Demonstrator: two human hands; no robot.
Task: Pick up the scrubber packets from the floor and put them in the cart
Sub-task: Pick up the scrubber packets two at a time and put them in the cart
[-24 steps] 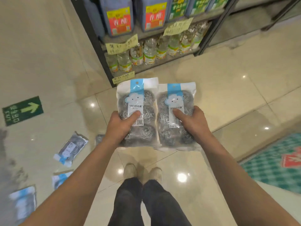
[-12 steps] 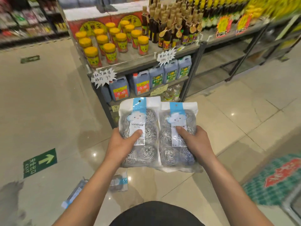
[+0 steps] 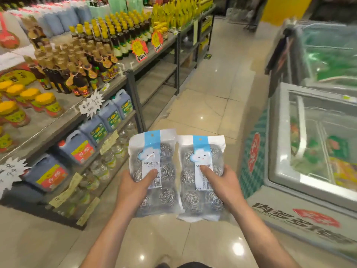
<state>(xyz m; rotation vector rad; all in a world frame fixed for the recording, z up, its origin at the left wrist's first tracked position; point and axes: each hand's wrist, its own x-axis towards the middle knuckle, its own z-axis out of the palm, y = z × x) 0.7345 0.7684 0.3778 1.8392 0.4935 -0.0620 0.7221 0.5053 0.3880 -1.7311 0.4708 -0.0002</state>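
Note:
I hold two scrubber packets side by side at chest height, each a clear bag of steel-wool balls with a blue and white cloud label. My left hand grips the left scrubber packet from its lower left, thumb on the label. My right hand grips the right scrubber packet from its lower right, thumb on the label. No cart is in view, and no packets show on the floor.
A grey shelf unit with sauce bottles, yellow-lidded jars and blue jugs runs along the left. A glass-topped chest freezer stands on the right. A tiled aisle floor runs ahead between them.
My view has swung up and to the right, from the floor to the aisle. The packets on the floor have dropped out of sight. Both hands keep their hold on the two packets.

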